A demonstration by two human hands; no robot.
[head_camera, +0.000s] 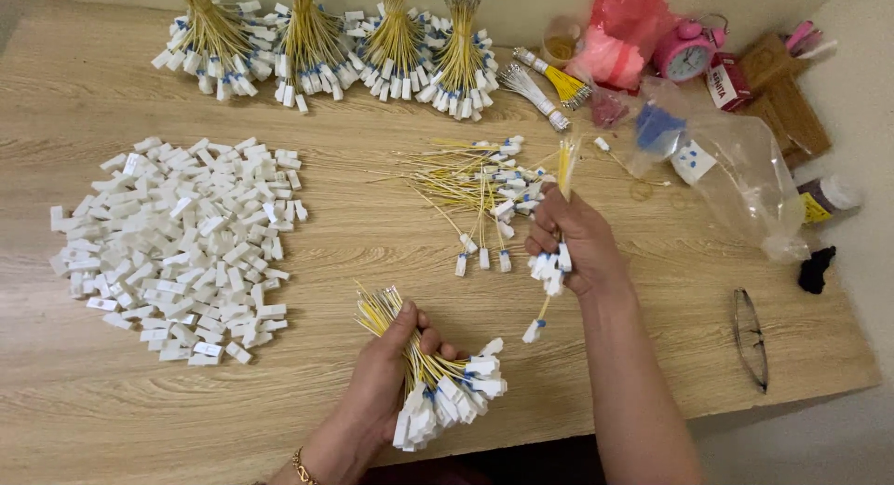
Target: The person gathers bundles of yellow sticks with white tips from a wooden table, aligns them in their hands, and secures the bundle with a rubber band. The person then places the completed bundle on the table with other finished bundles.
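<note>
My left hand (377, 387) grips a thick bundle of yellow wires with white connector plugs (438, 387) near the table's front edge; the plugs fan out to the right of my fingers. Further right and higher, my right hand (573, 243) holds a thinner bunch of the same yellow wires (562, 168) upright, with white plugs hanging below the fist. Just beyond it lies a loose heap of yellow wires with plugs (475, 182) on the wooden table (372, 122).
A large pile of white plastic connectors (182, 243) covers the left side. Several tied wire bundles (326, 43) line the back edge. At the right lie a clear plastic bag (736, 178), a pink alarm clock (684, 52), eyeglasses (750, 336) and small boxes.
</note>
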